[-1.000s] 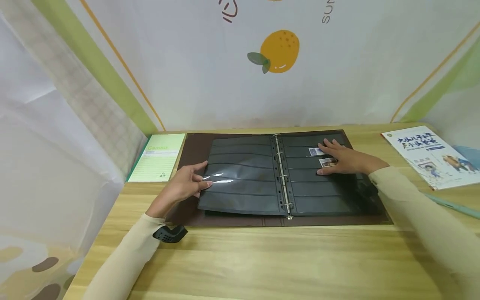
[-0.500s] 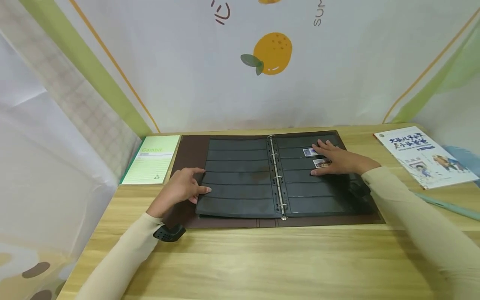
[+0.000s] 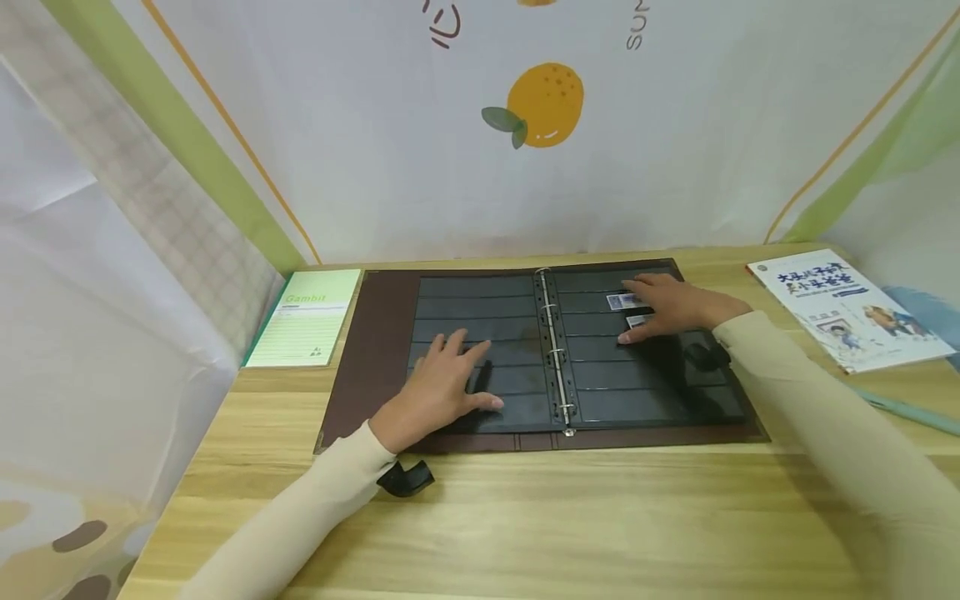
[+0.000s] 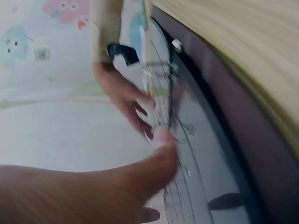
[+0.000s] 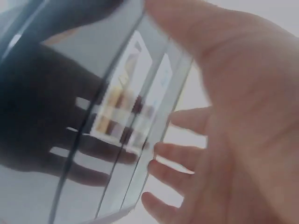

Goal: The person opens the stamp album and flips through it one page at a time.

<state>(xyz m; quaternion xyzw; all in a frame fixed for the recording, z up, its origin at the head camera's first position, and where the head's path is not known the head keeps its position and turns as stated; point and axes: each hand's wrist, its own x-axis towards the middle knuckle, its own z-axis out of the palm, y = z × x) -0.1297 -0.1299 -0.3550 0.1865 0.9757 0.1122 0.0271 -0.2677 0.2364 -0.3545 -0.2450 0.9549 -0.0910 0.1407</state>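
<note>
A brown ring-bound stamp album (image 3: 365, 350) lies spread on the table, with dark pocket pages on both sides of its metal rings (image 3: 556, 354). Over the left page (image 3: 476, 308) is my left hand (image 3: 438, 387), fingers spread and holding nothing. My right hand (image 3: 678, 304) is at the right page (image 3: 622, 404), its fingers partly covering two stamps. The upper stamp (image 3: 621, 302) has a pale border; the lower stamp (image 3: 636, 320) is mostly hidden by the hand. In the right wrist view, the larger stamp (image 5: 124, 93) shows behind the glossy pocket, beside the relaxed fingers (image 5: 180, 156).
A pale green notepad (image 3: 303, 325) lies left of the album. To the right are a white illustrated book (image 3: 851, 312) and a thin green object (image 3: 911, 412) near the right sleeve. A white curtain with a printed orange (image 3: 546, 106) hangs behind the wooden table (image 3: 525, 517).
My left hand has let go of the left page's outer edge and moved right, over that page. The page has settled flat. My right hand stays by the stamps, covering more of the lower one.
</note>
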